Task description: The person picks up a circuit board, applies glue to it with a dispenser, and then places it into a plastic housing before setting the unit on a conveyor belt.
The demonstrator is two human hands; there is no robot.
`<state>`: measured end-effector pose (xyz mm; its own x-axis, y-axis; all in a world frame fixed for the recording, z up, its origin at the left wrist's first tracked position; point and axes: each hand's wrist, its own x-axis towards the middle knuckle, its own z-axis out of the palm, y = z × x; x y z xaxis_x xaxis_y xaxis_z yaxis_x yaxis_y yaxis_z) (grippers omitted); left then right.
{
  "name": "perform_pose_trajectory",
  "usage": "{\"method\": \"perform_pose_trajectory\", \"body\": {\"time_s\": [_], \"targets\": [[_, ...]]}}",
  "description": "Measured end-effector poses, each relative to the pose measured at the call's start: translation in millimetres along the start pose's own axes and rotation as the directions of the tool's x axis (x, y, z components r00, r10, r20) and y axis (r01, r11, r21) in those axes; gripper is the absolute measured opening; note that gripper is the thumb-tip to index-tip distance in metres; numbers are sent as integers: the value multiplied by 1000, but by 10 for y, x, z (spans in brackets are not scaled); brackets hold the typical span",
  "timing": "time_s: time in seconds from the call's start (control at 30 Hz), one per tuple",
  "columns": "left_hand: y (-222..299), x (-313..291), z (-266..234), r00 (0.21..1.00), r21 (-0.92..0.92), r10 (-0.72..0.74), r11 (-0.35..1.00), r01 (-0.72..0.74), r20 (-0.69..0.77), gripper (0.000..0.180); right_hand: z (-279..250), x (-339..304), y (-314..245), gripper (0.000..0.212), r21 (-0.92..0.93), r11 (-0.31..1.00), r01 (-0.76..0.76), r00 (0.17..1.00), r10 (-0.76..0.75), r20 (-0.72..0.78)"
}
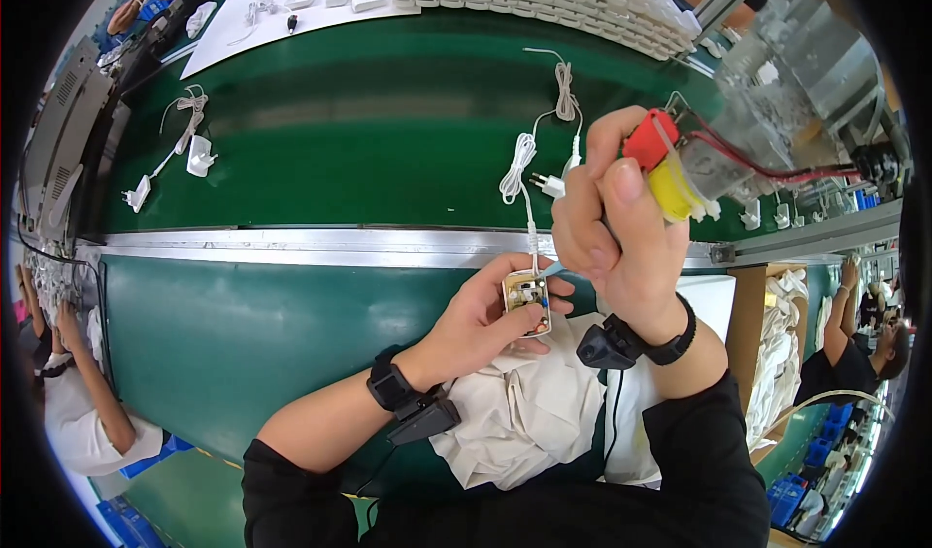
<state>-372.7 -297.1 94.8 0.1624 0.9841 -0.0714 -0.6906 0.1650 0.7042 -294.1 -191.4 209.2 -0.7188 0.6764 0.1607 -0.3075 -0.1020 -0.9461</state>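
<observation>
My left hand (pixel 485 317) holds a small white adapter housing with its circuit board (pixel 527 300) facing up, the thumb on the board's lower part. A white cable (pixel 531 232) runs from the housing away over the metal rail. My right hand (pixel 631 218) is raised to the right, its fingers closed around the red and yellow end (pixel 658 155) of a hanging device wrapped in clear plastic (pixel 777 92). Between the hands shows a light-blue strip (pixel 555 268); what it belongs to is hidden. Below the left hand lies crumpled white cloth (pixel 524 412).
A metal rail (pixel 340 247) separates the near green surface from the far one. Adapters with coiled cables (pixel 199 155) lie at far left. Stacked white trays (pixel 544 4) stand at the back. A cardboard box (pixel 757 334) is at right. Other people (pixel 92 402) work on both sides.
</observation>
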Motion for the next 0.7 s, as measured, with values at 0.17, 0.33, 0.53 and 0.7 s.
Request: {"method": "perform_pose_trajectory", "body": {"time_s": [0.17, 0.33, 0.53, 0.7], "targets": [[-9, 2, -3, 1000, 27, 19, 999, -19, 9, 44, 27, 19, -20, 28, -160, 987, 13, 1000, -16, -16], [-22, -1, -23, 1000, 14, -15, 1000, 15, 12, 43, 11, 12, -58, 20, -42, 999, -6, 1000, 6, -1], [32, 28, -45, 996, -47, -13, 999, 9, -85, 40, 25, -23, -69, 23, 52, 997, -60, 998, 59, 17], [99, 49, -106, 991, -217, 34, 974, -62, -131, 38, 57, -6, -36, 35, -157, 987, -33, 996, 45, 75]]}}
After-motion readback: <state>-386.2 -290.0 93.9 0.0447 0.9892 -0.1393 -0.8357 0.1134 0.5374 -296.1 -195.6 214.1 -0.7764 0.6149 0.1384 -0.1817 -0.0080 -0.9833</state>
